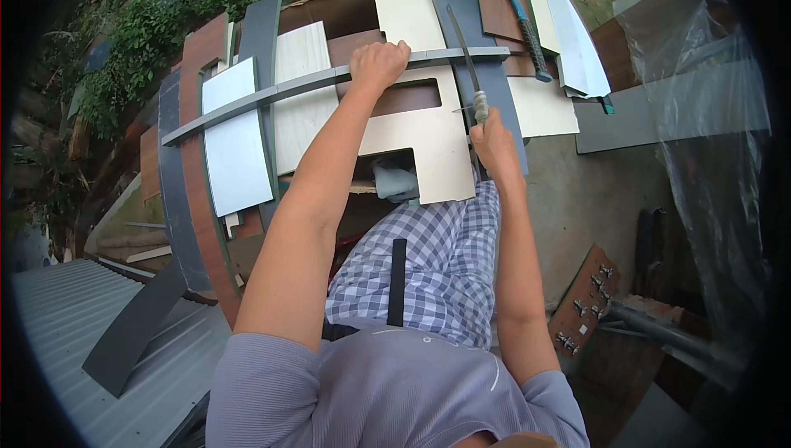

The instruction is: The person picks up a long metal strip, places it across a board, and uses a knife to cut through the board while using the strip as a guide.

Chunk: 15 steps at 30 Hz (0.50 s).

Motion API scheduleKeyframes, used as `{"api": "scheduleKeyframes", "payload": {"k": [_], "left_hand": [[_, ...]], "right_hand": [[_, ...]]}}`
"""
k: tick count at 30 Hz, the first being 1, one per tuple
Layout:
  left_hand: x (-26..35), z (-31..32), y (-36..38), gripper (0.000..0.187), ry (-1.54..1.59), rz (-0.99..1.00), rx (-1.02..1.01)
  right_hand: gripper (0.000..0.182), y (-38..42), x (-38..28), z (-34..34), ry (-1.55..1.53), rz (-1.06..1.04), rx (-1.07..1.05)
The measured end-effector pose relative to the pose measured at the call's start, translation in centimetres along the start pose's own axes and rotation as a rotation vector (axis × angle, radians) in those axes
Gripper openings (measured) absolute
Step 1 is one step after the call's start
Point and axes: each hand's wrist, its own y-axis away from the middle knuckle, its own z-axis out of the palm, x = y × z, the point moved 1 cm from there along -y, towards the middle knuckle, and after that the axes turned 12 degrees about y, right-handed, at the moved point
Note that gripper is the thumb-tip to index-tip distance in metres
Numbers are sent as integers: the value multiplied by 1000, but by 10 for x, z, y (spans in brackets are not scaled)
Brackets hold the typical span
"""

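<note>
A long grey metal bar (305,81) lies crosswise over the stacked boards. My left hand (377,66) is closed on it around its middle, pressing from above. My right hand (497,150) grips the pale handle of a hacksaw (468,56), seen nearly edge-on. Its narrow length points away from me and crosses the bar near the right end; whether its teeth touch the metal cannot be made out. Beneath are a cream board (437,139) with rectangular cut-outs and a dark grey board (461,7).
A hammer (521,23) with a blue and black handle rests on boards at right. White panels (239,151) lie at left. Clear plastic sheeting (700,118) hangs at far right. Below it, a brown board (585,295) carries several metal fittings. Corrugated roofing (58,308) is at lower left.
</note>
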Motion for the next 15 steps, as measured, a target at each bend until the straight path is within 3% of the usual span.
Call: {"api": "scheduleKeyframes", "payload": {"k": [7,15], "left_hand": [[0,2,-1,53,45,10,51],[0,3,-1,53,45,9,52]], "right_hand": [[33,-36,-16,5,-16,-49,57],[31,22,3,1,-62,9,-10]]}}
